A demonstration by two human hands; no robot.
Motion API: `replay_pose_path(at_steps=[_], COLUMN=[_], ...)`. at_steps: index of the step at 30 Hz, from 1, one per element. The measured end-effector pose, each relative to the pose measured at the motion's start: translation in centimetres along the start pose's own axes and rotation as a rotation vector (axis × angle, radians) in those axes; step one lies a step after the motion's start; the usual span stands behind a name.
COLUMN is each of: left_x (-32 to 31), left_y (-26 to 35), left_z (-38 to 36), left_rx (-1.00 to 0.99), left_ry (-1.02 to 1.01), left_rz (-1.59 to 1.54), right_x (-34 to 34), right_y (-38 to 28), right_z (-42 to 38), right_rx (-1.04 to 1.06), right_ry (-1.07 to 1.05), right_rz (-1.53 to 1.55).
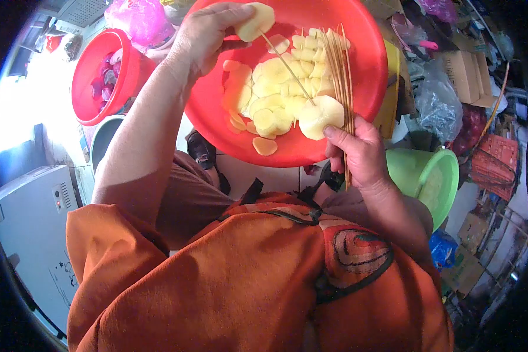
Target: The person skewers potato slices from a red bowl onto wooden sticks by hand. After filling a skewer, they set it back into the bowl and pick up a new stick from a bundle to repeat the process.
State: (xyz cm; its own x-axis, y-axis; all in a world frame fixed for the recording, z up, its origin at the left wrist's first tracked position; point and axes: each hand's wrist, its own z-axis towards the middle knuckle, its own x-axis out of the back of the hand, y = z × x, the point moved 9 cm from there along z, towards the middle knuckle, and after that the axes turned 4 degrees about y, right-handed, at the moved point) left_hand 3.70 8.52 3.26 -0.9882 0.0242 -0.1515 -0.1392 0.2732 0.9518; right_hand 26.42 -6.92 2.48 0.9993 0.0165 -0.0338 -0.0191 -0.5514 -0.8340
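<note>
My left hand [208, 36] is raised over the far left rim of a red basin [366, 35], its fingers closed on a pale potato slice [257, 22]. A thin bamboo skewer [287, 67] runs from that slice down to more potato slices [321, 119] at its other end. My right hand [361, 154] grips a bundle of bamboo skewers [338, 70], with its thumb against those lower slices. Below, many loose potato slices [267, 88] lie in the basin, with several filled skewers among them at the right.
A red bucket [85, 88] with purple-red pieces stands at the left, near a pink plastic bag [136, 23]. On the right are a green bucket [446, 182], a cardboard box [468, 73] and clear plastic bags [437, 100]. A white appliance [32, 229] stands at the lower left.
</note>
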Motion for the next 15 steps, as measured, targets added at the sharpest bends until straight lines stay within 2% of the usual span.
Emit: replay_pose_path(at_steps=[3, 8, 12, 15], left_x=[-0.5, 1.2, 1.4, 1.4], left_y=[-0.6, -1.3, -1.8, -1.6], left_z=[-0.4, 0.0, 0.6, 0.1], left_rx=[0.055, 0.029, 0.024, 0.047], left_ry=[-0.033, 0.176, 0.148, 0.201], left_rz=[-0.043, -0.056, -0.066, -0.201], right_x=[-0.1, -0.6, -1.0, -1.0], right_y=[-0.2, -0.4, -0.2, 0.0], right_z=[0.1, -0.1, -0.1, 0.0], right_rx=[0.027, 0.056, 0.044, 0.05], right_ry=[-0.001, -0.028, -0.052, -0.043], right_rz=[0.025, -0.013, -0.019, -0.035])
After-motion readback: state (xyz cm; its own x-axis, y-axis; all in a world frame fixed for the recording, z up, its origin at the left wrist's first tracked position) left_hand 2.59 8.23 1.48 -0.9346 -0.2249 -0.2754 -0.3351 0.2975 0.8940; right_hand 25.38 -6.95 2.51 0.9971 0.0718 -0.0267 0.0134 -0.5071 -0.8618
